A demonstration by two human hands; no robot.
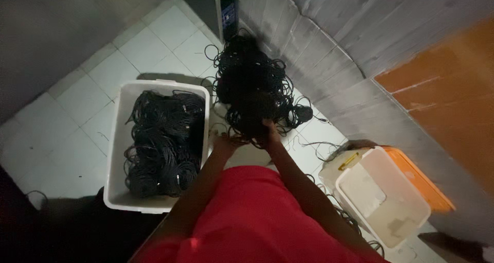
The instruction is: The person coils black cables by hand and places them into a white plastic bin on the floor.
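Note:
A big tangled bundle of thin black cables (252, 85) is lifted above the tiled floor, to the right of a white plastic tub (116, 155). My right hand (268, 126) grips the bundle from below. My left hand (225, 139) holds its lower left strands. The tub holds several coils of black cable (162, 142). Loose strands trail from the bundle toward the floor by the wall.
An open white box (383, 204) with an orange lid (419, 178) sits at the lower right beside the grey wall. A dark bin (213, 5) stands at the top centre. More cable lies on the white floor tiles (77, 114) near the box.

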